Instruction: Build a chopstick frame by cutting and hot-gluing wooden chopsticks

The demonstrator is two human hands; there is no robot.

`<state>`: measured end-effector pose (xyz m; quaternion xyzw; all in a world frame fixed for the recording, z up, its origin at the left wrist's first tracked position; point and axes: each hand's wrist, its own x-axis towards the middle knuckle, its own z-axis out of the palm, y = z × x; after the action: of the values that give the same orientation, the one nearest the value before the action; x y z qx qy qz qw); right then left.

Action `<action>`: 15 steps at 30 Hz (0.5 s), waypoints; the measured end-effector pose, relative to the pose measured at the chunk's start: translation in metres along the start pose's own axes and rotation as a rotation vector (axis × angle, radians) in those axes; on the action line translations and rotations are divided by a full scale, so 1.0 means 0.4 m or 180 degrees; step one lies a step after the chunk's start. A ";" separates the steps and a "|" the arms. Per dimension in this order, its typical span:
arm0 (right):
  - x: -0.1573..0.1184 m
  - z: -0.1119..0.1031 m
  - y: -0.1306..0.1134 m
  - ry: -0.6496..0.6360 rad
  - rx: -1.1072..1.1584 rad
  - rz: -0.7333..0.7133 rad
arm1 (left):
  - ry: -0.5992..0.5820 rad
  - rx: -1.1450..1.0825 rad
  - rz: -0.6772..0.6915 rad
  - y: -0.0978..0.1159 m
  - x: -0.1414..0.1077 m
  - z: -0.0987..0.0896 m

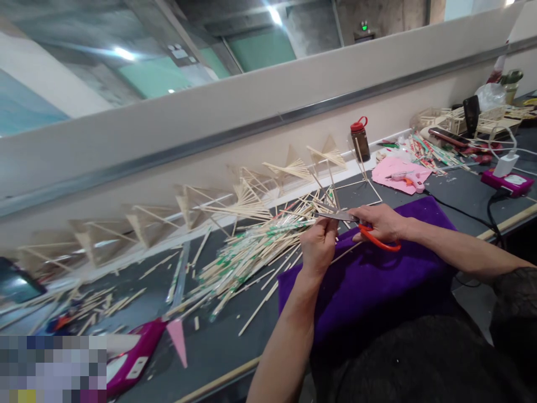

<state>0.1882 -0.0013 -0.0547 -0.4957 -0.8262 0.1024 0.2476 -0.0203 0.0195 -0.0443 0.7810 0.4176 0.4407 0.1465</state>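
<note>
My right hand (pixel 380 221) is closed on a pair of scissors (pixel 380 239) with orange handles. The metal blades point left and reach the top of my left hand (pixel 319 243). My left hand is closed, its thumb and fingers pressed together at the blades. A thin wooden stick (pixel 346 253) runs from beside the left palm toward the scissor handles; the grip itself is mostly hidden. Below both hands lies a purple cloth (pixel 377 285). Just left of them is a heap of wooden sticks (pixel 255 252), some in green-marked clear wrappers.
Stick frames with twisted fans (pixel 239 204) line the wall. A brown bottle (pixel 359 140) with a red lid stands behind. Right of it, a pink glue gun (pixel 409 179) rests on pink paper, its black cable trailing to a purple box (pixel 507 182). A magenta device (pixel 140 358) sits front left.
</note>
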 end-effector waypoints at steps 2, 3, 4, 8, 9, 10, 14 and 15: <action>0.001 -0.003 -0.002 0.0003 -0.0009 0.0004 | -0.0102 -0.0328 -0.0177 0.005 0.003 -0.007; 0.002 -0.005 -0.002 -0.0010 -0.0009 0.0006 | -0.0154 -0.0505 -0.0266 0.006 0.005 -0.009; 0.002 -0.006 -0.003 -0.0028 -0.0007 0.0011 | -0.0203 -0.0680 -0.0365 0.006 0.007 -0.012; 0.002 -0.013 -0.001 -0.0098 0.0024 -0.0024 | -0.0424 -0.1323 -0.0813 0.001 0.016 -0.017; 0.002 -0.015 0.000 -0.0106 0.0031 -0.0058 | -0.0491 -0.1492 -0.0931 0.001 0.018 -0.018; 0.002 -0.016 0.001 -0.0114 0.0041 -0.0095 | -0.0557 -0.1665 -0.1049 0.002 0.020 -0.019; 0.000 -0.020 0.006 -0.0114 0.0091 -0.0190 | -0.0739 -0.2205 -0.1484 0.014 0.025 -0.027; -0.001 -0.020 0.007 -0.0113 0.0105 -0.0204 | -0.0785 -0.2291 -0.1570 0.019 0.026 -0.030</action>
<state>0.1944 -0.0008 -0.0490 -0.4629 -0.8441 0.1168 0.2443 -0.0235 0.0213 -0.0272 0.6042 0.3908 0.4134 0.5580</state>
